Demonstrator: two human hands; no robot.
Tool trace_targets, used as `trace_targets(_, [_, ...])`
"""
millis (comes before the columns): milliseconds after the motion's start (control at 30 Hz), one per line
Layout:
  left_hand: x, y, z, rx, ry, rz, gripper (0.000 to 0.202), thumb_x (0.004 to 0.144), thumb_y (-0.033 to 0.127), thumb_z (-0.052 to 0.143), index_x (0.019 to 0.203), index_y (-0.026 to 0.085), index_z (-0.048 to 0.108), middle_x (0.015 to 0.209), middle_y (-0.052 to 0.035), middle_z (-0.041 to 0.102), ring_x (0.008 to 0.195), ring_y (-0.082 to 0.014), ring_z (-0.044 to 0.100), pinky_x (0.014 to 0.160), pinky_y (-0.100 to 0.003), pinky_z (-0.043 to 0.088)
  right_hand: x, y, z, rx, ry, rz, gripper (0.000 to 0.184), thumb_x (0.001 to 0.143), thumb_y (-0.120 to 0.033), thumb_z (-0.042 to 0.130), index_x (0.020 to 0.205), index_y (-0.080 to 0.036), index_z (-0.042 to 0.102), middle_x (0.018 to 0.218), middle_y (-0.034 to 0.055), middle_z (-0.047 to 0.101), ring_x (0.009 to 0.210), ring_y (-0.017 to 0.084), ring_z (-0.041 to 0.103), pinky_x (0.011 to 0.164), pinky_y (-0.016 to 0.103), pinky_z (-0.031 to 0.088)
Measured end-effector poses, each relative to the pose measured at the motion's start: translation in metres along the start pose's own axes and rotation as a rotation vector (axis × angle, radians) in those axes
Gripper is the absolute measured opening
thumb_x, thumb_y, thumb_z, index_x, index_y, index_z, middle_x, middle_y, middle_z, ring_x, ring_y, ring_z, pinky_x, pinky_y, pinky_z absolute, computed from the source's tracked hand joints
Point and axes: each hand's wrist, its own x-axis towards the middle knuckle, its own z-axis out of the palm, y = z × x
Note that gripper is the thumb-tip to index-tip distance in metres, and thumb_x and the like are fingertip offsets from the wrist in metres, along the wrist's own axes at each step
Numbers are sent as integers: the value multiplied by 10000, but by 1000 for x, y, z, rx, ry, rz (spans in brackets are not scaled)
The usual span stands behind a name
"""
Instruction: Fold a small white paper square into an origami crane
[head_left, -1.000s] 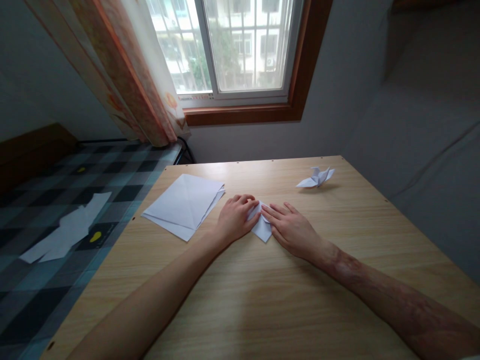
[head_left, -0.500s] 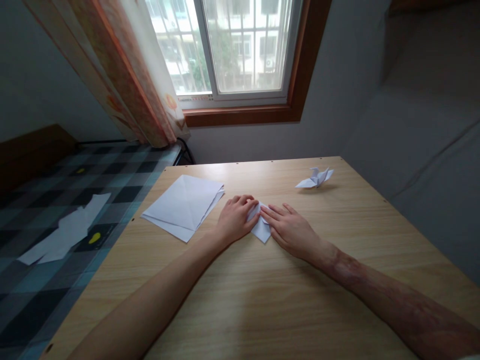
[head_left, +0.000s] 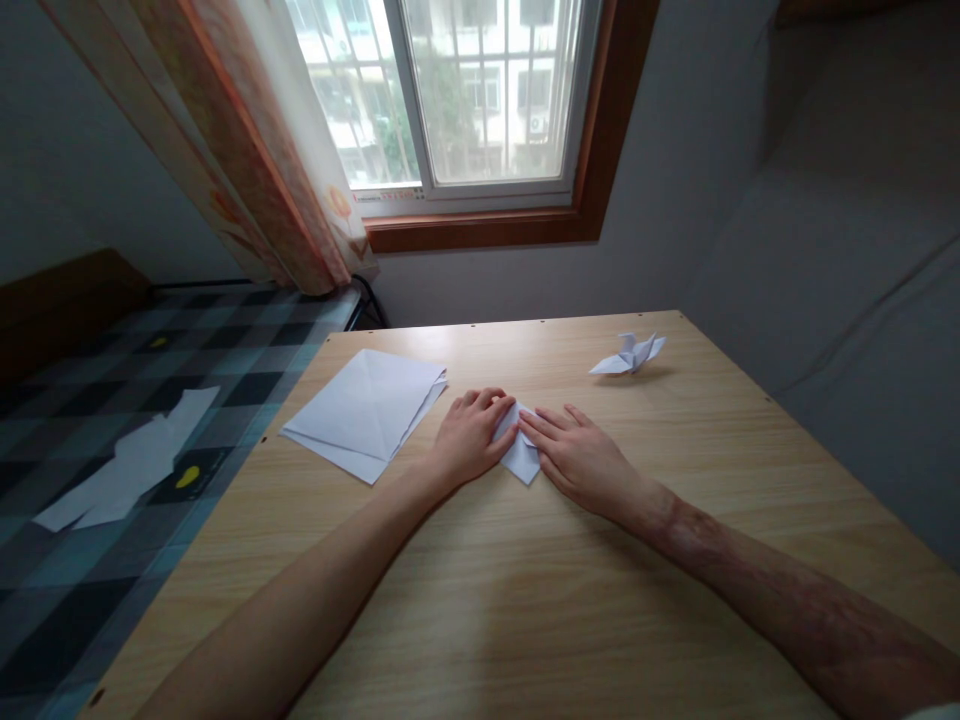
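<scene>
A small piece of folded white paper (head_left: 523, 462) lies on the wooden table between my two hands, its lower corner pointing toward me. My left hand (head_left: 474, 437) grips it from the left, fingers curled over its far edge and the thumb pressed on top. From the right, my right hand (head_left: 577, 453) lies on it with outstretched fingers, the fingertips touching the paper near my left thumb. Both hands cover much of the paper, so some of its folds are hidden.
White paper sheets (head_left: 360, 400) are stacked at the table's left. A folded paper crane (head_left: 628, 357) stands at the far right of the table (head_left: 480, 600). White paper scraps (head_left: 139, 465) lie on the checked bed (head_left: 67, 590) at left. Beyond is a window (head_left: 487, 100).
</scene>
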Motion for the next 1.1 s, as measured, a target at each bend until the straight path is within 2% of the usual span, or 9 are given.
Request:
trace_targets(333, [0, -1, -1, -26, -1, 11, 370, 1052, 354, 629, 1402, 262, 706, 1411, -99, 698, 1305, -313, 626, 1169, -530, 517, 1, -2, -3, -14, -22, -8, 564, 1123, -224, 449, 1681, -157, 499, 1754, 130, 477, 1596, 345, 485, 1312, 641, 355])
trace_targets(567, [1, -2, -2, -43, 21, 12, 342, 1056, 366, 630, 1373, 272, 719, 1387, -90, 717, 1285, -305, 649, 1163, -515, 526, 1, -4, -3, -19, -12, -4, 565, 1114, -215, 467, 1677, -183, 511, 1748, 124, 486, 1582, 347, 504, 1309, 639, 358])
trace_targets(833, [0, -3, -6, -67, 68, 28, 214, 1031, 371, 684, 1195, 256, 758, 1299, -74, 765, 1179, -284, 701, 1100, -490, 553, 0, 1, -2, 1, -11, -26, 566, 1119, -226, 482, 1683, -189, 502, 1742, 125, 498, 1582, 335, 505, 1316, 620, 358])
trace_targets(1100, [0, -7, -4, -71, 43, 17, 243, 1043, 410, 684, 1218, 272, 780, 1322, -67, 758, 1180, -278, 697, 1099, -488, 543, 0, 3, -3, 10, -13, -27, 547, 1145, -244, 440, 1685, -177, 495, 1738, 134, 502, 1591, 338, 498, 1321, 636, 345])
